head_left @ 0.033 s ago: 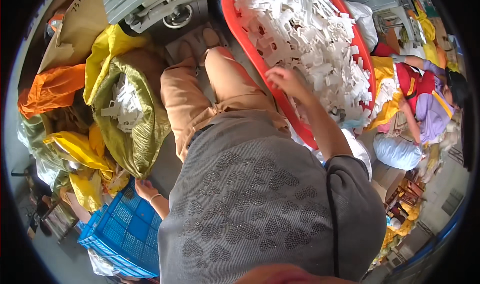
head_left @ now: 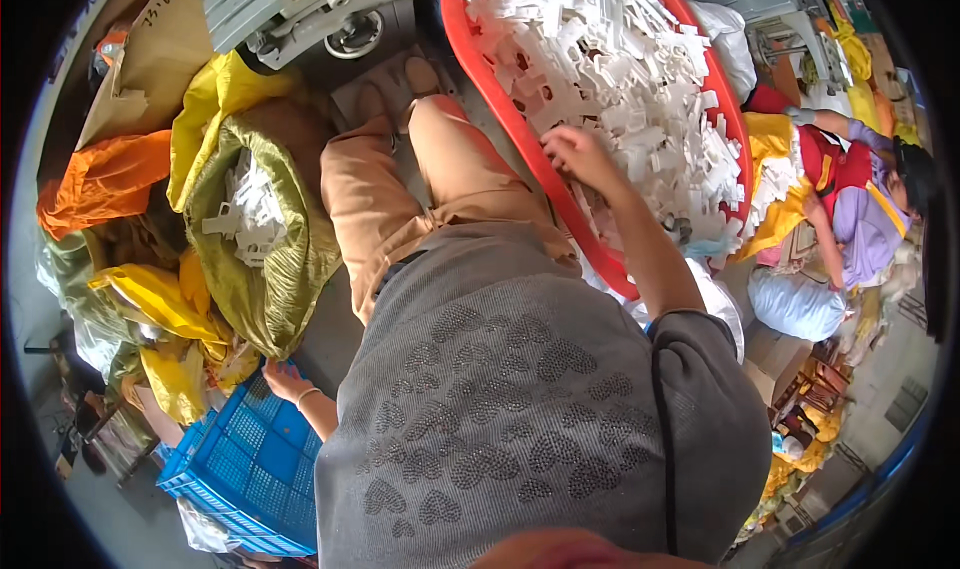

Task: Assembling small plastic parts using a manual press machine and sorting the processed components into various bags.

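Note:
My right hand [head_left: 582, 159] is over the near left rim of a long red tub [head_left: 500, 96]. Its fingers are loosely bent and apart, with nothing visible in them. A heap of small white plastic parts [head_left: 610, 84] fills the tub. At the lower left, my left hand [head_left: 288, 380] is beside the bottom of an olive-green woven sack [head_left: 275, 314], above a blue plastic crate [head_left: 262, 449]. Its fingers are slightly bent and look free, though their tips are hard to make out against the sack. More white plastic parts [head_left: 250, 209] show in the sack's mouth.
A grey machine with a handwheel [head_left: 355, 37] stands ahead of my feet. Yellow bags [head_left: 160, 294], an orange cloth [head_left: 105, 181] and a cardboard sheet [head_left: 135, 54] crowd the left. At the right, a person in a red vest [head_left: 850, 174] works beside a pale blue bag [head_left: 797, 304].
My right hand has shifted slightly to the right along the tub's rim. My left hand has moved a little to the left by the sack's bottom.

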The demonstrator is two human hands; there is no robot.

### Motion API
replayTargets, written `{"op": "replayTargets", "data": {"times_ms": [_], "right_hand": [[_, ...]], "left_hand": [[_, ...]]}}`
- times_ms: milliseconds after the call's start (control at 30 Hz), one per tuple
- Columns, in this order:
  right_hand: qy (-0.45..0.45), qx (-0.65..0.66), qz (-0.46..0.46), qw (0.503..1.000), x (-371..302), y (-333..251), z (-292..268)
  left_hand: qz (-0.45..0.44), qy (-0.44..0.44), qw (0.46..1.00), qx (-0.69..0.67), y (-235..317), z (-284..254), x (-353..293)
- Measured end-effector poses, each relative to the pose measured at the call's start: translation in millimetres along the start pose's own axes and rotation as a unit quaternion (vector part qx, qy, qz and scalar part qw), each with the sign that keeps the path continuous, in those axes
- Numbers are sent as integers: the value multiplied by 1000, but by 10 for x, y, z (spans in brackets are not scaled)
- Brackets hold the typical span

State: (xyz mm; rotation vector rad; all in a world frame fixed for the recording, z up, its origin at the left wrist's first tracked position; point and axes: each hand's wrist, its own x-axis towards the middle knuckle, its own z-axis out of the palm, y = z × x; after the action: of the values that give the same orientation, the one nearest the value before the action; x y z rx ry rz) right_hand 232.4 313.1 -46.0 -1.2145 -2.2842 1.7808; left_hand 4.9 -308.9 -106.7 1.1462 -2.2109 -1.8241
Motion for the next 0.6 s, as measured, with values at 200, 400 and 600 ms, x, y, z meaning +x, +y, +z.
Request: {"op": "replayTargets", "data": {"times_ms": [200, 400, 600], "right_hand": [[162, -391, -120, 898, 739, 945, -253], [77, -534, -140, 831, 1348, 1554, 218], [105, -425, -143, 887, 893, 415, -7]], "left_hand": [[102, 49, 993, -45, 650, 337, -200], [147, -80, 986, 12, 948, 811, -505], [220, -126, 965, 59, 1179, 1106, -691]]}}
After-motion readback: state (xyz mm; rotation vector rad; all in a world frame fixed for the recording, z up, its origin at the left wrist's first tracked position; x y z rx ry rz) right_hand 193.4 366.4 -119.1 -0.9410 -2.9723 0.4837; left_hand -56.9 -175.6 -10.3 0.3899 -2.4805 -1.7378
